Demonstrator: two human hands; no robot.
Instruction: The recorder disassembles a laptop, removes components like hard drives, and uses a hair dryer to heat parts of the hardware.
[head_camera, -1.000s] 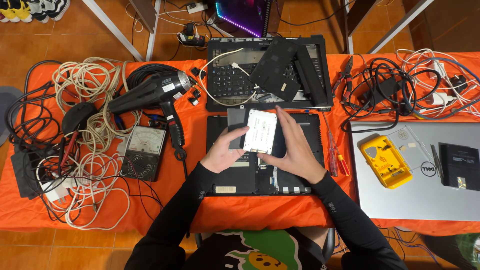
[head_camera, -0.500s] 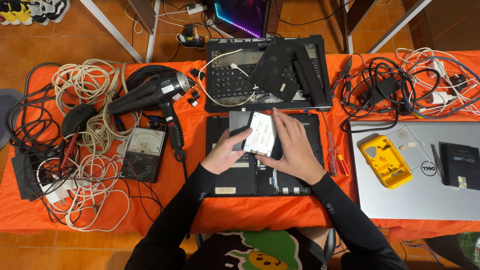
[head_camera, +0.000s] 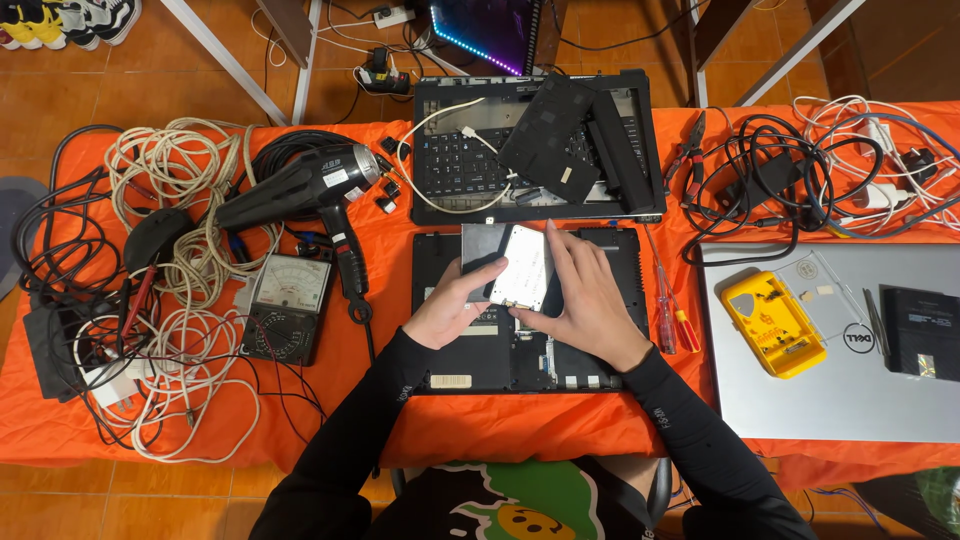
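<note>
An orange cloth covers the table (head_camera: 560, 440), which stands on a tiled floor and is crowded with cables and tools. Both hands work over an opened black laptop base (head_camera: 450, 345) lying underside up. Between them is a flat silvery rectangular drive (head_camera: 522, 266), its long axis running roughly away from the person with a slight lean to the right, its broad face turned up toward the camera. The left hand (head_camera: 450, 310) pinches the drive's near left edge, thumb and fingers closed on it. The right hand (head_camera: 585, 300) lies along the drive's right side, fingers (head_camera: 562, 255) straight and pressed together against that edge, likely steadying it. The drive sits tilted over a bay in the base, apparently so it can be lined up there. Left of the left fingers lie an analogue meter (head_camera: 285, 305) and a black hair dryer (head_camera: 300, 190); right of the right fingers lie screwdrivers (head_camera: 668, 310).
</note>
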